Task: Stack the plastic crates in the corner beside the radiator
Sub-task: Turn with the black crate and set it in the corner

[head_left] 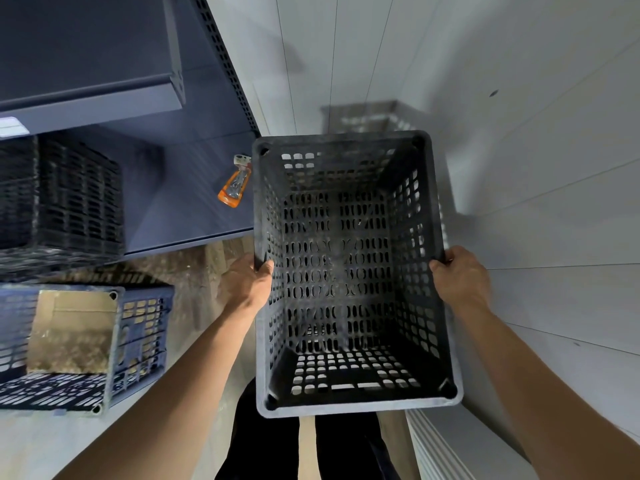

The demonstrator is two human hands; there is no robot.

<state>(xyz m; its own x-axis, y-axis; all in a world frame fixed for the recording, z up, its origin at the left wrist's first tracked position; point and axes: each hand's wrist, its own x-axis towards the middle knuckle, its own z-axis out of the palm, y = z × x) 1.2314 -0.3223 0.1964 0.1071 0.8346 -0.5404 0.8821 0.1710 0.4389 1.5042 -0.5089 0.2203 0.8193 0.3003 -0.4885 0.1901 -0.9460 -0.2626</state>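
Both hands grip an empty black perforated plastic crate (349, 271) by its long rims, left hand (247, 282) and right hand (459, 277), carried between them. Beyond the hands a blurred crate (367, 117) sits by the wall, probably the stack; setting down remains.

- The held crate (349, 271) sits between the left hand (247, 282) and the right hand (460, 275).
- Another crate (367, 117) lies beyond it, against the wall (519, 168).
- Left, a shelf (187, 209) carries stacked crates (62, 199) and a packaged item (234, 187).
- A floor crate (138, 341) holds cardboard (72, 330).
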